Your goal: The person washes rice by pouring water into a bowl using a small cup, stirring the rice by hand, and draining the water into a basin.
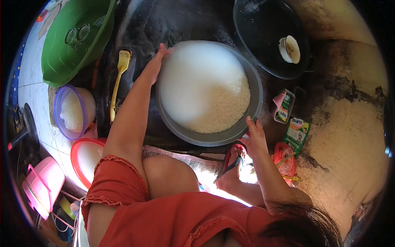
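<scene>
A wide grey basin stands before me on a dark, wet surface. White rice grains show at its lower right, and cloudy whitish water covers the rest. My left hand grips the rim at the upper left, its fingertips over the edge. At the lower right, my right hand holds the rim, with fingers against the outer wall and the thumb low. How far the fingers reach beneath the basin is hidden.
To the left are a green tub holding glass jars, a yellow spatula, a purple-rimmed container and a red-rimmed basin. A large black pan with a white cup lies right, above a green packet.
</scene>
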{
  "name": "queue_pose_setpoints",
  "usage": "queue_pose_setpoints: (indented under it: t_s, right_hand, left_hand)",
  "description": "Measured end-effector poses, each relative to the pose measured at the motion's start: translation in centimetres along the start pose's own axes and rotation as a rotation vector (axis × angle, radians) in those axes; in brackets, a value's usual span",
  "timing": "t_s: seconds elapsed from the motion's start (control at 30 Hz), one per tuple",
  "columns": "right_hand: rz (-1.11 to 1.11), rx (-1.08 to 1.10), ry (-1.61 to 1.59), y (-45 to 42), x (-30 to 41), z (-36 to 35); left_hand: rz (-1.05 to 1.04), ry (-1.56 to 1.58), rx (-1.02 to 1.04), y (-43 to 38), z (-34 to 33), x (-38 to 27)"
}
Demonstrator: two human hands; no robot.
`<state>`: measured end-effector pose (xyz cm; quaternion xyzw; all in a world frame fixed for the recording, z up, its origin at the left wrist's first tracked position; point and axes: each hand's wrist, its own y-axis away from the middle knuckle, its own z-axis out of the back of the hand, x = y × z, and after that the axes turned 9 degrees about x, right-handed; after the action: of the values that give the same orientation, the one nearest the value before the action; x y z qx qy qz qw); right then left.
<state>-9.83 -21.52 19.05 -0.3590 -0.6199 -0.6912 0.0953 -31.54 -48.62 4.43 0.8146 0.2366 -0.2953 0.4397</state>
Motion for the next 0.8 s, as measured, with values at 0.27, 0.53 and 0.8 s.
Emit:
queue_pose_setpoints:
  t_s: [0.27,0.53,0.8]
  right_hand:
    - [0.009,-0.009,0.009,0.5,0.9,-0.6]
    - [0.033,0.018,0.043,0.9,1.5,-1.2]
    - [0.069,0.012,0.048,1.0,1.6,-1.4]
  left_hand:
    - [-0.010,0.057,0.060,0.1,0.0,0.2]
    - [-0.027,0.084,0.027,0.1,-0.2,0.2]
    - [-0.104,0.000,-0.009,0.2,-1.0,0.2]
